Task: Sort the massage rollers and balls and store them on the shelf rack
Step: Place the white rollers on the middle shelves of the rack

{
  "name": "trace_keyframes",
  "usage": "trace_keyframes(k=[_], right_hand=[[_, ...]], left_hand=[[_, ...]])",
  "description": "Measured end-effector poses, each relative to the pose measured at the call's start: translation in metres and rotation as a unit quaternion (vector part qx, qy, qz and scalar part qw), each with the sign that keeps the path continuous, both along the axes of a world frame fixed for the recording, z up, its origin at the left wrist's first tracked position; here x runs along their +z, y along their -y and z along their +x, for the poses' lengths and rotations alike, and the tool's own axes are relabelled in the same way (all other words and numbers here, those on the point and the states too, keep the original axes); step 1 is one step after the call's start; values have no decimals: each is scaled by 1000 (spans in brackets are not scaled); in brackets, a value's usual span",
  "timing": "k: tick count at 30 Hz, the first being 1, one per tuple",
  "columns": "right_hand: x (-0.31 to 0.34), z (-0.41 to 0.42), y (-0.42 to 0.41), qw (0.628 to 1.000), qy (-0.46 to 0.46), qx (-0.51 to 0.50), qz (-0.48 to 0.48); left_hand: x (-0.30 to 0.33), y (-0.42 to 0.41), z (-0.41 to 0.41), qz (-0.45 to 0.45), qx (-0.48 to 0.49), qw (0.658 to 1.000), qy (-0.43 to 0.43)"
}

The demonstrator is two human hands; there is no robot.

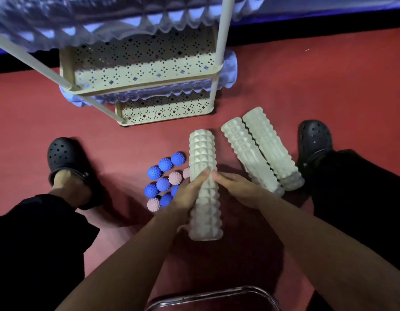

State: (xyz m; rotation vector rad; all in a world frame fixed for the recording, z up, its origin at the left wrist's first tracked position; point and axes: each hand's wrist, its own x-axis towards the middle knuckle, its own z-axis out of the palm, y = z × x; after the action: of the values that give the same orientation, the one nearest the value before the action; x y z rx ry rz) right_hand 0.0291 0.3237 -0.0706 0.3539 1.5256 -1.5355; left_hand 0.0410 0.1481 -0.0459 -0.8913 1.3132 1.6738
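A pale green ridged massage roller (pixel 203 153) is held lengthwise above the red floor. My left hand (pixel 190 189) grips its left side and my right hand (pixel 235 187) grips its right side, near the middle. Two more pale green rollers (pixel 248 153) (pixel 270 144) lie side by side on the floor to the right. A cluster of spiky balls sits left of the held roller: several blue ones (pixel 165 164) and a few pink ones (pixel 153 204). The cream perforated shelf rack (pixel 147 72) stands ahead, with blue rollers (pixel 228 68) lying on its tiers.
My feet in black clogs (pixel 64 158) (pixel 314 136) flank the work area on the red floor (pixel 306 86). A chrome chair frame (pixel 212 297) curves at the bottom edge. The rack's white posts (pixel 223 30) rise close to the camera.
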Motion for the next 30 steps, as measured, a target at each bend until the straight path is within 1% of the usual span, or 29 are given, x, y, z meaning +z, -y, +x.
trace_keyframes(k=[1, 2, 3, 4, 5, 6, 7, 8, 10, 12, 14, 18, 20, 22, 23, 25, 27, 30], right_hand=[[0, -4, -5, 994, -62, 33, 85], [-4, -8, -13, 973, -129, 41, 184], [-9, -12, -22, 940, -189, 24, 284], [-14, -15, -32, 902, -226, 0, 368], [-19, -17, -41, 872, -232, -12, 431], [-24, -18, -50, 855, -209, -3, 474], [-30, -18, -57, 852, -165, 21, 497], [-34, -18, -62, 853, -119, 47, 506], [-43, -15, -66, 847, -67, 95, 519], [-50, -13, -65, 828, -71, 121, 542], [-57, -13, -64, 819, -85, 117, 556], [-63, -13, -62, 852, -54, 43, 520], [-61, -15, -59, 882, -28, 17, 470], [-56, -15, -54, 932, 0, -52, 360], [-51, -14, -52, 950, 16, -84, 301], [-32, -9, -49, 975, 47, -105, 189], [-7, -2, -44, 986, 61, -122, 99], [36, 9, -35, 981, 50, -185, 4]], left_hand=[[3, 3, -1, -42, -25, 999, -10], [3, 6, -1, -125, -79, 988, -33], [4, 11, -1, -223, -139, 963, -61], [3, 16, 0, -267, -169, 946, -77], [0, 20, -1, -229, -158, 957, -77], [-1, 23, -2, -141, -116, 981, -60], [-1, 26, -2, -51, -81, 995, -34], [1, 30, -3, 6, -66, 998, -21], [-2, 38, -1, 45, -78, 996, -19], [-7, 40, 0, 60, -86, 994, -9], [-7, 41, -1, 63, -89, 994, -7], [-7, 42, -4, 64, -100, 993, -26], [1, 42, -8, 25, -95, 995, -34], [8, 44, -12, -40, -91, 994, -42], [11, 46, -13, -73, -95, 992, -42], [20, 50, -16, -132, -123, 982, -54], [34, 55, -19, -168, -140, 973, -69], [68, 64, -20, -206, -161, 960, -103]])
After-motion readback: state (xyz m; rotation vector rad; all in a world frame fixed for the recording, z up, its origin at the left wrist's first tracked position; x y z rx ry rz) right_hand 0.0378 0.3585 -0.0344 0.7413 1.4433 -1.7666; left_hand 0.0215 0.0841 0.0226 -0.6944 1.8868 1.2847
